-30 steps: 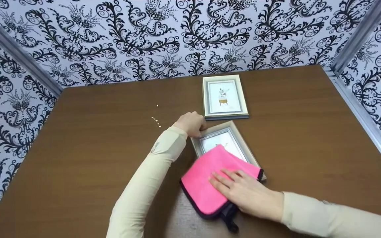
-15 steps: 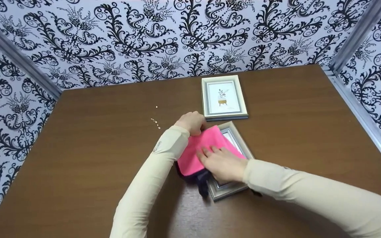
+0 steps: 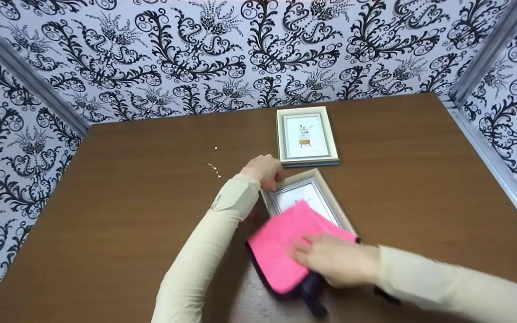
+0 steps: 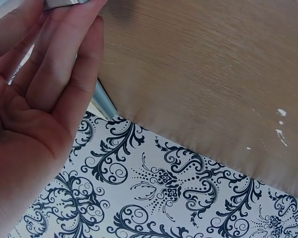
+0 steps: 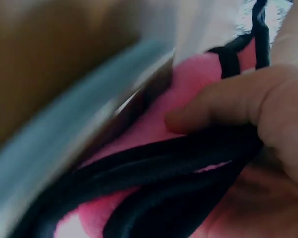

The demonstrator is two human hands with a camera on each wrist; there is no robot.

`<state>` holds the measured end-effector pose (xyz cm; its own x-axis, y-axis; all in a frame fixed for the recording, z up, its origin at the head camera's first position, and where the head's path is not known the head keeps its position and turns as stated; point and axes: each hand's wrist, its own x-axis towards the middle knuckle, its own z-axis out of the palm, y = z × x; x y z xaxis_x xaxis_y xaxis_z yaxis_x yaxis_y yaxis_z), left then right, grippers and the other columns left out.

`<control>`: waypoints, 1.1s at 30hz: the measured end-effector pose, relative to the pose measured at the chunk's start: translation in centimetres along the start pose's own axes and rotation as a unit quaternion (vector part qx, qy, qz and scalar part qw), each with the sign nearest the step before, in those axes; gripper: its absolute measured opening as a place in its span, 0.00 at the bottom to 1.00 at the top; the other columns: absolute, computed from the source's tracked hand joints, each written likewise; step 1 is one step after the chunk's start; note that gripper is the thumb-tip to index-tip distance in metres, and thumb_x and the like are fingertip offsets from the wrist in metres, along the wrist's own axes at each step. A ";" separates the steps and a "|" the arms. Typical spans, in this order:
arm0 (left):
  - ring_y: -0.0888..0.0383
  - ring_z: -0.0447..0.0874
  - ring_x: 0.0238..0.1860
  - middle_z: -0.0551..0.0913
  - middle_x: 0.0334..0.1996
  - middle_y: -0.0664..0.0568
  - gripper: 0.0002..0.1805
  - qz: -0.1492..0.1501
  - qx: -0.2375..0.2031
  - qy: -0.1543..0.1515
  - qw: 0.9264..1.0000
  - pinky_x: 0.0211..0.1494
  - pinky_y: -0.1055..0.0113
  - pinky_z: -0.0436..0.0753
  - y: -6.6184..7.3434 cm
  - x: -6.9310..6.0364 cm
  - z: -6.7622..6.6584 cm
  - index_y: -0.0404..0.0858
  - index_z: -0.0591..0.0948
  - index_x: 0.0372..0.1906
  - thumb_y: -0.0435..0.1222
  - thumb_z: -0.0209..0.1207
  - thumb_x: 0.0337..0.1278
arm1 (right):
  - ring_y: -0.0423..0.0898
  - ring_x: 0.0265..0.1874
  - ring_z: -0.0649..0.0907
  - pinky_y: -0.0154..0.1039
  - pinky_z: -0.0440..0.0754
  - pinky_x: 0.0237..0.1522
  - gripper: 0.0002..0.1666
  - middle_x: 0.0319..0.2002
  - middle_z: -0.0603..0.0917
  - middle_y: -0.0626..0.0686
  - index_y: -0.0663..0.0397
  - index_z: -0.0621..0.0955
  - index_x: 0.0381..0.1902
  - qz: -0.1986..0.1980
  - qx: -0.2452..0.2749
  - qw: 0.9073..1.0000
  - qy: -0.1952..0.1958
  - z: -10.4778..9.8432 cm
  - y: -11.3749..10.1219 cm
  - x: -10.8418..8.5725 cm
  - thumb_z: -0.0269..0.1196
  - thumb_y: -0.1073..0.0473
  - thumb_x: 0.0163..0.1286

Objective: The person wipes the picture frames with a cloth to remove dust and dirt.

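Note:
A picture frame [image 3: 330, 197] with a pale wooden border lies slanted on the brown table, partly hidden by a pink cloth. At its far left corner my left hand [image 3: 265, 171] holds the edge; the left wrist view shows the thumb and fingers about the frame's edge at the top. Over the near part of the frame, my right hand [image 3: 337, 260] presses the pink cloth [image 3: 278, 244], which has black trim and a dark loop. Seen from the right wrist, the thumb [image 5: 218, 104] grips folded cloth beside the frame. The right hand is blurred in the head view.
Behind the held frame lies a second picture frame [image 3: 305, 134] with a plant print, close to the left hand. Small pale marks [image 3: 214, 168] show on the table [image 3: 128, 202] to the left. Patterned walls [image 3: 186, 58] stand at the back and sides.
The right hand has moved the cloth up and left over the frame, then back down and right, uncovering the frame's upper part. The left hand stays at the corner.

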<state>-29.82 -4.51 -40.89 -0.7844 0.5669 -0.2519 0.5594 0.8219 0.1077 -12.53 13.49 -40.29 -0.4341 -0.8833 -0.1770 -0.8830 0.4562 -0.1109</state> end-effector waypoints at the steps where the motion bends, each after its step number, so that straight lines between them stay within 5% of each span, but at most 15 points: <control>1: 0.55 0.63 0.26 0.68 0.18 0.56 0.15 0.000 -0.001 0.000 1.000 0.26 0.63 0.64 0.0 0.0 0.1 0.44 0.72 0.13 0.23 0.61 0.38 | 0.60 0.62 0.72 0.53 0.71 0.59 0.39 0.64 0.71 0.62 0.60 0.69 0.67 -0.007 0.006 1.000 -0.001 0.1 -0.3 -0.7 0.62 0.74 0.55; 6: 0.55 0.63 0.25 0.66 0.16 0.56 0.16 0.001 0.000 0.006 1.000 0.24 0.64 0.62 0.0 -0.3 0.0 0.44 0.70 0.12 0.23 0.61 0.38 | 0.58 0.61 0.74 0.52 0.73 0.58 0.37 0.62 0.74 0.59 0.56 0.73 0.66 -0.028 -0.016 0.999 0.018 0.6 -0.9 -2.0 0.65 0.72 0.55; 11: 0.56 0.63 0.26 0.67 0.17 0.56 0.16 -0.004 0.003 0.004 1.000 0.25 0.64 0.63 0.0 -0.4 -0.1 0.44 0.71 0.13 0.25 0.62 0.39 | 0.57 0.60 0.75 0.51 0.73 0.58 0.38 0.62 0.74 0.60 0.57 0.72 0.66 0.002 -0.068 0.998 0.016 1.0 -1.5 -1.0 0.68 0.66 0.55; 22: 0.52 0.72 0.28 0.76 0.21 0.53 0.09 -0.015 0.005 0.062 0.998 0.32 0.56 0.76 0.3 -0.7 0.7 0.42 0.81 0.17 0.25 0.63 0.42 | 0.65 0.66 0.64 0.56 0.64 0.64 0.42 0.69 0.64 0.65 0.64 0.64 0.70 0.093 0.037 0.994 -0.051 -1.0 1.6 4.0 0.67 0.67 0.59; 28: 0.44 0.82 0.37 0.85 0.33 0.44 0.06 -0.039 0.005 0.073 0.997 0.39 0.52 0.80 0.3 -0.7 1.2 0.39 0.85 0.24 0.27 0.61 0.50 | 0.66 0.66 0.64 0.55 0.62 0.65 0.39 0.69 0.63 0.67 0.66 0.62 0.70 0.097 0.023 0.994 -0.034 -0.7 3.7 6.3 0.63 0.70 0.62; 33: 0.45 0.82 0.37 0.85 0.33 0.45 0.06 -0.049 0.009 0.076 0.996 0.39 0.52 0.81 0.3 -0.9 1.4 0.40 0.85 0.25 0.28 0.61 0.50 | 0.66 0.65 0.66 0.55 0.65 0.64 0.39 0.68 0.64 0.67 0.66 0.63 0.70 0.091 0.003 0.996 -0.002 0.2 3.2 6.3 0.61 0.73 0.61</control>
<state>-28.61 -4.84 -42.01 -0.8656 0.4880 -0.1118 0.4828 0.8728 0.0717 -18.04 9.39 -42.00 -0.5855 -0.7858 -0.1993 -0.7889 0.6089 -0.0828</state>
